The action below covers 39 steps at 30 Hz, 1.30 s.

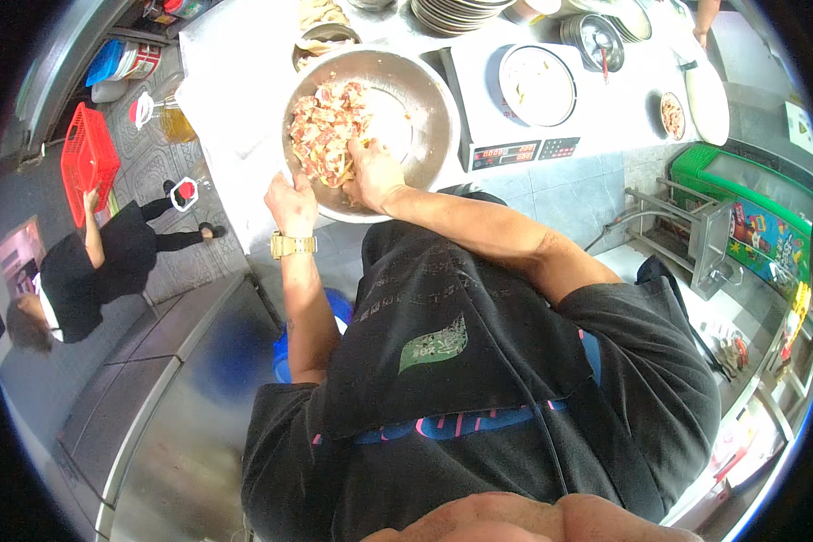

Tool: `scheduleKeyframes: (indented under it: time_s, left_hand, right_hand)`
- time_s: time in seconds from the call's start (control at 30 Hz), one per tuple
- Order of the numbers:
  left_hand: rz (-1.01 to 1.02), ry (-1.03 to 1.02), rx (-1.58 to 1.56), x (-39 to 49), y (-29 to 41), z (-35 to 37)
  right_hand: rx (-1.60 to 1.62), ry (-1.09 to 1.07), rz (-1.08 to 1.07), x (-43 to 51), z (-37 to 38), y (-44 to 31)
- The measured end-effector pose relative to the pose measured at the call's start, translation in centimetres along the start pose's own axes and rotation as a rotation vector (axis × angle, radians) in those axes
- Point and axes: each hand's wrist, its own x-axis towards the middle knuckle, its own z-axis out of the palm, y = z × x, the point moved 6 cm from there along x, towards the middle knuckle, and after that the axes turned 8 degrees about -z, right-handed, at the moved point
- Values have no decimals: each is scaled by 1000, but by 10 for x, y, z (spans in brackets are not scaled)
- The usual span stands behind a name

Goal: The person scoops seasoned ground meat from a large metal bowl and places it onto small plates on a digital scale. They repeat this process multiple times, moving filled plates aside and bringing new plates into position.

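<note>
A wide stainless steel mixing bowl sits at the table's near edge. Chopped raw meat, with pale yellowish strips among it, is heaped in its left half. My left hand, with a gold watch on the wrist, grips the bowl's near left rim. Inside the bowl, my right hand reaches into the near right side of the meat. Its fingertips are partly hidden there, so whether they close on any pieces does not show.
Right of the bowl stands a digital scale bearing a round white-lined dish. Stacked plates and a small bowl of food share the white table. At left, a person holds a red plastic basket. Another person's hand shows top right.
</note>
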Motion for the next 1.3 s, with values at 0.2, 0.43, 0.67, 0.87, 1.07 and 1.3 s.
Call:
scheduleKeyframes:
  time_s: [0.2, 0.43, 0.67, 0.87, 1.07, 1.3]
  left_hand:
    - [-128, -99, -34, -4, -8, -1]
    - [-156, -153, 22, -9, -21, 11]
    - [-73, -66, 106, -14, -33, 43]
    - [-235, -124, 35, -21, -35, 60]
    - [-214, -50, -55, -34, -19, 63]
    - [-209, -49, -78, -47, -20, 58]
  right_hand:
    - [874, -42, 210, 16, 18, 43]
    - [1128, 37, 180, 19, -10, 55]
    - [1296, -10, 222, 20, -77, 59]
    - [1197, 52, 97, -3, -220, 123]
    - [264, 263, 180, -11, -315, 248]
    - [98, 183, 153, -29, -309, 305]
